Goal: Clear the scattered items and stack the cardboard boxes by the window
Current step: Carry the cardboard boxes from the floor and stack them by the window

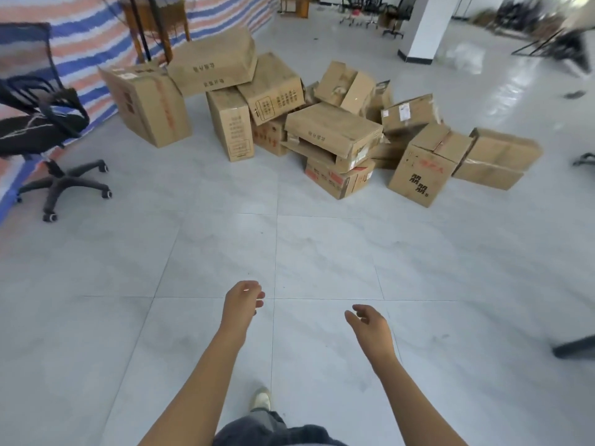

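Left hand (243,299) and right hand (370,321): held loosely uncurled, nothing grasped, well short of the cardboard boxes (331,132). Boxes are heaped untidily; an office chair (42,127) is placed left of them.

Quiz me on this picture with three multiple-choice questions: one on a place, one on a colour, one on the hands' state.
1. Where is the office chair relative to the cardboard boxes? A on top of them; B to their left; C to their right.
2. What colours stripe the tarp behind the boxes? A green, yellow; B black, grey; C blue, white, orange.
3. What do the left hand and right hand hold? A nothing; B one box together; C the chair.
Answers: B, the chair stands at the left edge, apart from the boxes; C, those stripes run across it; A, both hands are open and empty.
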A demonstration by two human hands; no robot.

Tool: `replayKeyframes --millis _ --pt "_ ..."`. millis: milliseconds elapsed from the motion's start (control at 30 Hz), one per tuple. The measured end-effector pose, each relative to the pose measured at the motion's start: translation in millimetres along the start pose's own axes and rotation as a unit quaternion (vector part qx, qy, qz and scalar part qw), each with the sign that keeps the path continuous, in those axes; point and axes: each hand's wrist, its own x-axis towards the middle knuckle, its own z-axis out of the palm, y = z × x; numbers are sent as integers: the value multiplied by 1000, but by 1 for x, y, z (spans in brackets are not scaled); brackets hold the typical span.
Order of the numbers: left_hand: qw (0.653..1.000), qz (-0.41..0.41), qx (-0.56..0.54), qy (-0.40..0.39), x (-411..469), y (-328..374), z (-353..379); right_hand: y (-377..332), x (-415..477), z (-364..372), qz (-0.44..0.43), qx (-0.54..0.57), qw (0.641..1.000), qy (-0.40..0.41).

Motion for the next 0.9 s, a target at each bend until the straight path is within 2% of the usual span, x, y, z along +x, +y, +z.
replayKeyframes --millis 167,433,667,900 --pt "1000 -29 0 3 68 14 -7 -27 40 40 13 -18 1000 -20" --pt "994 -106 39 -10 120 17 -3 -39 89 64 73 -61 994 -46" --pt "994 -96 29 50 203 61 -1 -99 195 96 27 -58 993 -96" --pt "993 -68 13 91 308 139 46 -183 343 92 -20 -33 995 -93"
